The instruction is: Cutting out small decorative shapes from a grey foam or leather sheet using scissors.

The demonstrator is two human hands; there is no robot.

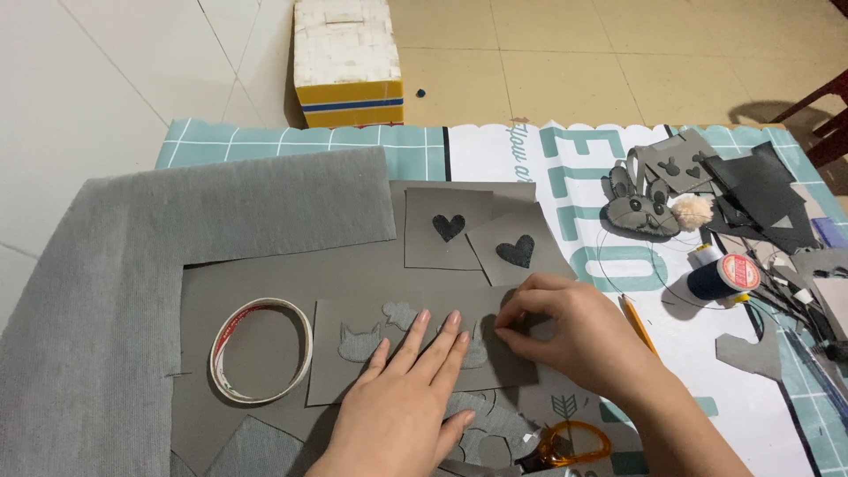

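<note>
Two hands are laid on a grey sheet (353, 375) near the middle of the scene, with small grey fabric animal shapes (360, 343) stuck along it. The left hand (397, 402) is pressed flat, fingers spread open, nothing gripped. The right hand (565, 331) is curled at the sheet's right end, fingertips pinched on its top edge by the look of it.

Just left of the sheet a roll of double-sided tape (261, 351) with a red-and-white liner is lying flat. Beyond it, two grey squares with black hearts (481, 234) are set side by side. Far right, a grey rabbit face with a pom-pom (649, 212) can be seen, and nearer, a dark blue thread spool (726, 276) with a round red-and-white label on its end. Orange-handled scissors (574, 446) are tucked at the near edge. At the far left, on the floor, a white box with a yellow base and a blue stripe (348, 62) is parked.
</note>
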